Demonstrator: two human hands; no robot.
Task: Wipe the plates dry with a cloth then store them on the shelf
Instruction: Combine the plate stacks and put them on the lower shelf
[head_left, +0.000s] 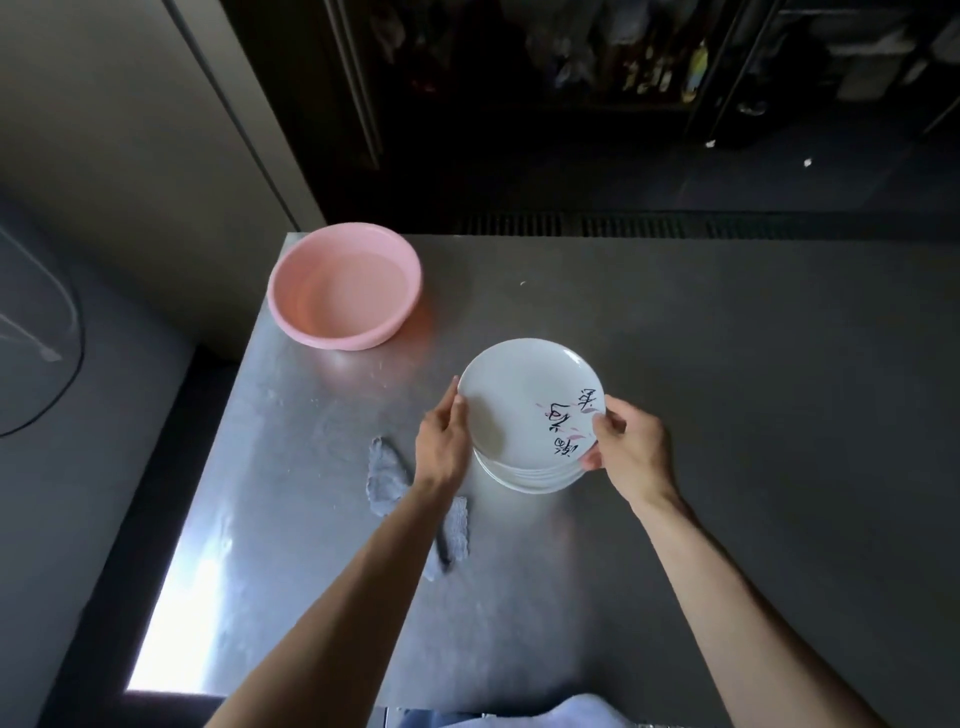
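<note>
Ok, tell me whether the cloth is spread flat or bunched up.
Bunched up: the cloth lies in rumpled folds on the table, part of it hidden behind the left forearm.

We see a pink basin (344, 286) sitting near the far left corner of the steel table (727, 415) (its surface streaked with glare), and beyond that edge a dark floor grate (623, 227).

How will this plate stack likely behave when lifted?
The plate stack looks glazed and rigid, so probably breakable and fairly heavy. Its loose plates may slide apart if tilted; the left hand and right hand on opposite rims should steady it.
</note>
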